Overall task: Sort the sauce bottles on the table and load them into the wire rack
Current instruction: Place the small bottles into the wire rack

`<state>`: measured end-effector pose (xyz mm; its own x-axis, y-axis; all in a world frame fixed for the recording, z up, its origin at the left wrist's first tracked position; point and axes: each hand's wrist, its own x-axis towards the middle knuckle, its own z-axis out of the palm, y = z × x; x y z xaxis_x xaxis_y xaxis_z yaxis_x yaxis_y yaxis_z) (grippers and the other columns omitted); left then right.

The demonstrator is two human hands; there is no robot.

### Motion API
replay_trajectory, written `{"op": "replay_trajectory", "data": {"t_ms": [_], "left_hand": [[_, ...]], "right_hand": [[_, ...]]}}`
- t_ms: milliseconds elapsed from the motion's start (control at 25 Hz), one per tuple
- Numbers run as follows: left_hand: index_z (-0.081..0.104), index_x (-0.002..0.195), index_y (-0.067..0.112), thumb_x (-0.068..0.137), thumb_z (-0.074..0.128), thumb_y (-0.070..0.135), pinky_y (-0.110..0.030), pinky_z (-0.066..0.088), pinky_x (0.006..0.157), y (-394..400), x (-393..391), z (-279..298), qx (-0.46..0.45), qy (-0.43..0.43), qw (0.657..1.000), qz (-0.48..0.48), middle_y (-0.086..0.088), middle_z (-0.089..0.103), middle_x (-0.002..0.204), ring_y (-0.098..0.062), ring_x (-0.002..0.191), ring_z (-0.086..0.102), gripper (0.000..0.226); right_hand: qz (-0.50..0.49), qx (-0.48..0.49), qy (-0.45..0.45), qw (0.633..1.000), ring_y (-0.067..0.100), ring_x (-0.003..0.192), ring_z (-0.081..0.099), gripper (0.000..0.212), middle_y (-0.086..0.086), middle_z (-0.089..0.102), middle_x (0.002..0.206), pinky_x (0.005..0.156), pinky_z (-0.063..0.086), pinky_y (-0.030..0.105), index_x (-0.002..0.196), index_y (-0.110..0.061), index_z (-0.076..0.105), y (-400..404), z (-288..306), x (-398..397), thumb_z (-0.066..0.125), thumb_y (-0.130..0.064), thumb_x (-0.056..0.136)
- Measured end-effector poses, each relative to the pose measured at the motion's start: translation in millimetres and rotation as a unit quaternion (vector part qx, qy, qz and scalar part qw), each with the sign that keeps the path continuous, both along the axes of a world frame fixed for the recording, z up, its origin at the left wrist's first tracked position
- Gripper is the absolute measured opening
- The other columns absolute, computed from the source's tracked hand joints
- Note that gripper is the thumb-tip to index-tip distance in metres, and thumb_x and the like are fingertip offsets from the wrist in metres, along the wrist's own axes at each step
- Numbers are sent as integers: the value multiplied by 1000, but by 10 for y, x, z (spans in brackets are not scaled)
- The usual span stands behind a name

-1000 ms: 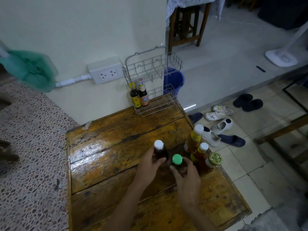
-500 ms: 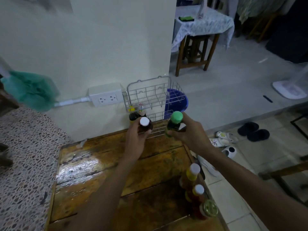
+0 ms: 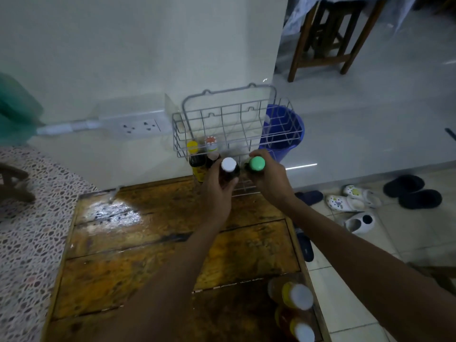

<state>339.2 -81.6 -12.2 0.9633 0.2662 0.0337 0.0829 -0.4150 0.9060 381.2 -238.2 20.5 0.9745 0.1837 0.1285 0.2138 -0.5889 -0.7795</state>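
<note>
Two bottles held at the wire rack [image 3: 237, 124]: left hand [image 3: 217, 191] grips the white-capped dark bottle [image 3: 229, 169], right hand [image 3: 271, 178] grips the green-capped bottle [image 3: 256, 164], both just before its lower tier. Two capped bottles [image 3: 202, 154] stand inside the rack. Others [image 3: 296, 299] wait on the worktop [image 3: 148, 243], well apart from it.

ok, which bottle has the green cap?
The green-capped bottle, gripped by the right hand at the wire rack. The left hand holds a white-capped bottle; those already racked have yellow and orange-patterned caps.
</note>
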Motion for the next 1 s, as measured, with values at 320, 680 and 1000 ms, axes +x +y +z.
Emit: {"op": "replay_trajectory", "data": {"t_ms": [320, 680, 1000], "left_hand": [[48, 150, 16, 95, 74, 25, -29, 41, 105, -225, 270, -89, 29, 11, 995, 91, -12, 51, 146, -29, 133, 52, 62], [54, 111, 1, 88, 81, 17, -40, 53, 80, -491, 494, -205, 21, -29, 978, 205, -17, 58, 113, -34, 99, 61, 38], [67, 84, 29, 90, 74, 41, -57, 45, 105, -218, 442, -459, 161, 81, 966, 188, 4, 73, 88, -25, 88, 69, 15]], "right_hand": [[25, -119, 58, 991, 32, 104, 68, 49, 14, 70, 115, 86, 58, 49, 127, -12, 54, 119, -378, 597, 76, -23, 85], [-9, -105, 66, 992, 35, 106, 67, 51, 19, 68, 118, 87, 56, 42, 132, -5, 49, 37, -497, 673, 73, -13, 88], [-36, -48, 72, 996, 20, 99, 70, 46, 10, 71, 115, 78, 56, 29, 125, -15, 55, 55, -579, 629, 77, -17, 85]]}}
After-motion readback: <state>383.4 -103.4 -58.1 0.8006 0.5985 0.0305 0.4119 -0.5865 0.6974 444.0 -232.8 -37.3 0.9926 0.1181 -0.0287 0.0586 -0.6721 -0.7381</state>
